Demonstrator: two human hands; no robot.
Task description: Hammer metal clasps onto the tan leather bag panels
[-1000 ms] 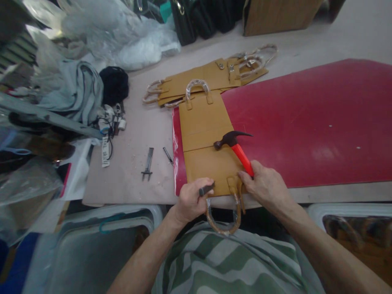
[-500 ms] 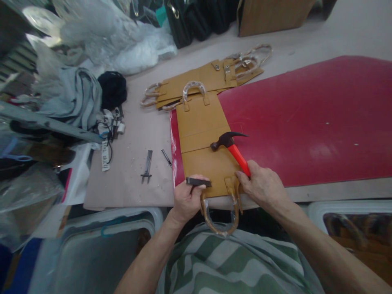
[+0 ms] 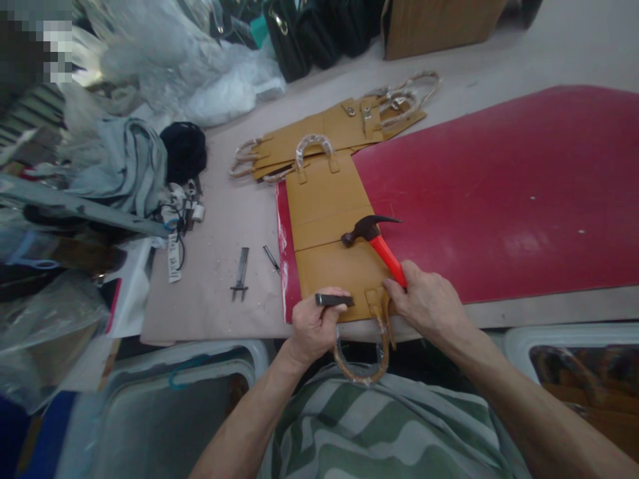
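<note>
My left hand (image 3: 317, 326) is closed around a dark metal punch (image 3: 333, 301), held low over the near end of a tan leather bag panel (image 3: 324, 206). My right hand (image 3: 429, 299) grips the red handle of a claw hammer (image 3: 369, 229), whose black head rests on or just above the panel's middle. Plastic wrap covers the panel's far handle (image 3: 314, 141) and its near handle (image 3: 362, 379), which hangs past the table edge between my forearms. The punch's tip is hard to make out.
Beneath the panel lies a red mat (image 3: 499, 193). More tan panels (image 3: 319, 130) are stacked behind. On the left are a pronged tool (image 3: 240, 274) and a small metal rod (image 3: 271, 258). A cardboard box (image 3: 439, 26) stands at the back; plastic bins (image 3: 164, 412) sit below the edge.
My left hand has moved a little to the right with the punch, nearer the near handle's tab. My right hand and the hammer stay almost in place.
</note>
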